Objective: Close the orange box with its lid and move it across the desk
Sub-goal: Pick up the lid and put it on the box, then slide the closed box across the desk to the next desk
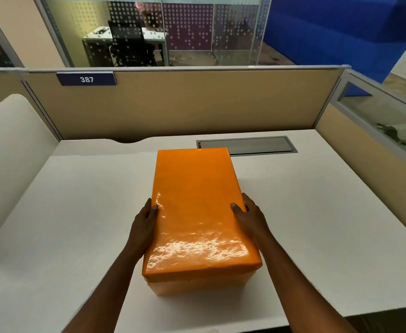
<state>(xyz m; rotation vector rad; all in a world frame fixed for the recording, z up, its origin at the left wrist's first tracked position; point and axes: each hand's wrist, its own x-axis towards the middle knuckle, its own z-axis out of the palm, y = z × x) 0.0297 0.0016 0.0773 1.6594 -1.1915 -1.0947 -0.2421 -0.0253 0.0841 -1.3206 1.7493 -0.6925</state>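
Note:
A glossy orange box (197,286) stands in the middle of the white desk (317,224), its long side running away from me. Its orange lid (194,207) sits on top and covers it; a paler strip of the box shows under the lid's near edge. My left hand (145,221) presses the lid's left side, thumb on top. On the opposite side my right hand (250,216) holds the lid the same way, thumb on top and fingers down its flank.
A grey cable hatch (247,144) is set into the desk behind the box at the right. Tan partition panels (197,102) wall the desk at the back and right. A white curved divider (7,150) bounds the left side.

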